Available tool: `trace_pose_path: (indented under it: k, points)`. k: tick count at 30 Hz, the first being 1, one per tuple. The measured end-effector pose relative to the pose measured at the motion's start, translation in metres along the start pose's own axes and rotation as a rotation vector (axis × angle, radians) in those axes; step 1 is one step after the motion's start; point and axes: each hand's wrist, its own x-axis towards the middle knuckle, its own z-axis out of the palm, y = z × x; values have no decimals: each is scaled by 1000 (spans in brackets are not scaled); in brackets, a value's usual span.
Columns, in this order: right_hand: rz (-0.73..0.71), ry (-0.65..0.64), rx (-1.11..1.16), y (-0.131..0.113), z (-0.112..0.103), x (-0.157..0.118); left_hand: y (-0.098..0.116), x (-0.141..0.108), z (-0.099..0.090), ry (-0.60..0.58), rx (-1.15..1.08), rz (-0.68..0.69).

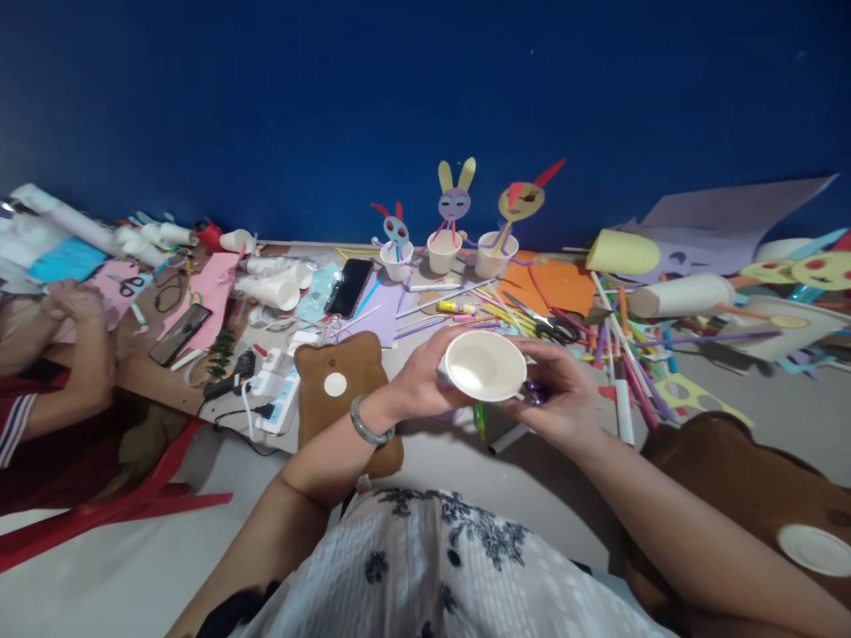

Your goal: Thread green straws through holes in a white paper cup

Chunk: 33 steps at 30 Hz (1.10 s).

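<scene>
A white paper cup [484, 368] is held over the table near its front edge, its open rim turned up towards me. My left hand [425, 377] is closed round its left side, with a grey-green bangle on the wrist. My right hand [565, 390] holds the cup's right side, and a small shiny purple thing shows beside its fingers. Behind the cup lie a yellow marker [456, 307], coloured sticks and black-handled scissors [558, 330]. Farther back, three paper cups hold paper figures, one a purple rabbit face [454, 204] with yellow ears.
A brown bear-shaped board [340, 390] and a white power strip [283, 399] lie to the left, with phones beyond. Another person's clasped hands [74, 306] are at far left, near a red chair [152, 496]. Yellow [623, 253] and white cups lie at right.
</scene>
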Motion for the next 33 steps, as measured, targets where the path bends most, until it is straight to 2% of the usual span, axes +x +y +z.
trace_pose_path:
  k: [5,9,15,23,27,33]
  points:
    - [-54,-23,19,1,0,1,2,-1,-2,42,55,69]
    - [-15,-30,24,0,0,0,2,-1,-3,21,114,72]
    - [40,-20,8,1,0,-1,2,0,-3,32,136,150]
    - [21,-30,9,1,-1,-2,1,-2,-4,-7,118,120]
    - [-6,-35,23,1,0,-1,2,0,-4,36,128,187]
    - [23,-27,28,0,1,0,4,2,-4,46,124,168]
